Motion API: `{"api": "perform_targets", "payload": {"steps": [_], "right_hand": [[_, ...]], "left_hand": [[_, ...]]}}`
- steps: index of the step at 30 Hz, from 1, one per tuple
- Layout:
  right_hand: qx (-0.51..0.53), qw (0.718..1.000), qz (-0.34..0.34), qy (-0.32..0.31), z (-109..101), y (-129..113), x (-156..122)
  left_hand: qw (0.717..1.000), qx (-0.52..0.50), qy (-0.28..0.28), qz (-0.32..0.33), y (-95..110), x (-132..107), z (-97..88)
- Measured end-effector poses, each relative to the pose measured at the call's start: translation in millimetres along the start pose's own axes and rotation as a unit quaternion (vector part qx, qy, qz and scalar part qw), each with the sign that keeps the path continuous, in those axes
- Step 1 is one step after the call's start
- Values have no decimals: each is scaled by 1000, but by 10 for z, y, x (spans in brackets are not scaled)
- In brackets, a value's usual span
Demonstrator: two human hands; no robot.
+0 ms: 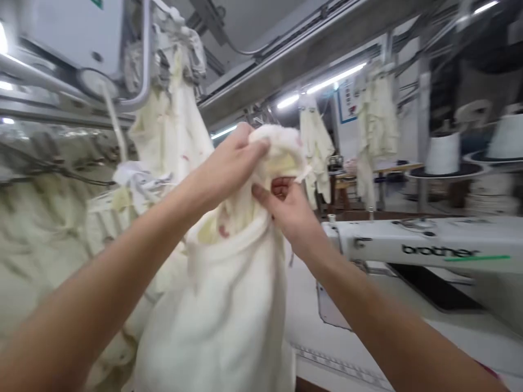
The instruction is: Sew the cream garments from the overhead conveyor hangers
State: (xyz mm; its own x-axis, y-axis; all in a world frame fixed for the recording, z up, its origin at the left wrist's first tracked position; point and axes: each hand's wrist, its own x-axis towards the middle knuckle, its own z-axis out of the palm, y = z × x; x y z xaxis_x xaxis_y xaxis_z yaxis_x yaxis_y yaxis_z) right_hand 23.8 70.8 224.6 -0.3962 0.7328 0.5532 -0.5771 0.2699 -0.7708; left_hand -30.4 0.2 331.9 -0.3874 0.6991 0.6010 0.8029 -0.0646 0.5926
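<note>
A cream-white fleecy garment (229,283) hangs down in front of me, its upper part raised and its inside partly showing pale yellow with small reddish marks. My left hand (239,155) grips the top edge from the left, thumb over the fabric. Lower and to the right, my right hand (290,212) pinches the garment's edge between thumb and curled fingers. A small white tag or strip of fabric sticks out just above the right hand. Motion blurs the lower part of the cloth.
Right of the garment stands a white Brother sewing machine (392,239), with a black phone-like slab (437,286) on its table. Thread cones (443,154) sit at far right. Many cream garments (36,245) hang on the left. A pale box-shaped unit (77,38) hangs at upper left.
</note>
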Motion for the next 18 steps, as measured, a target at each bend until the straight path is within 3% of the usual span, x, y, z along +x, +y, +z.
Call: {"api": "perform_targets", "payload": {"steps": [1,3,6,9,11,12,14,16,18], "right_hand": [[12,999,27,-19,-120,40,14],[66,984,112,-118,-402,99,-82],[88,933,246,-248,-867,192,-480],[17,894,350,-279,-1278,418,-948],[-39,894,383,-227,-1467,609,-1190],[-66,902,381,-191,-1533,687,-1280],[-104,920,355,-130,-1622,771,-1407],[-133,928,337,-90,-1683,752,-1488],[-161,927,333,-57,-1741,673,-1551]], "left_hand": [[998,21,-39,38,-24,-63,-48],[991,62,-102,66,-232,-208,-176],[989,88,-117,-7,-901,-517,-199],[979,85,-177,-56,-1707,-978,214],[976,81,-194,-50,-2071,-1302,673],[972,61,-223,-41,-2159,-1439,917],[956,-12,-291,-47,-2144,-1626,1360],[934,-94,-335,-77,-1961,-1688,1685],[924,-148,-342,-90,-1749,-1673,1870]]}}
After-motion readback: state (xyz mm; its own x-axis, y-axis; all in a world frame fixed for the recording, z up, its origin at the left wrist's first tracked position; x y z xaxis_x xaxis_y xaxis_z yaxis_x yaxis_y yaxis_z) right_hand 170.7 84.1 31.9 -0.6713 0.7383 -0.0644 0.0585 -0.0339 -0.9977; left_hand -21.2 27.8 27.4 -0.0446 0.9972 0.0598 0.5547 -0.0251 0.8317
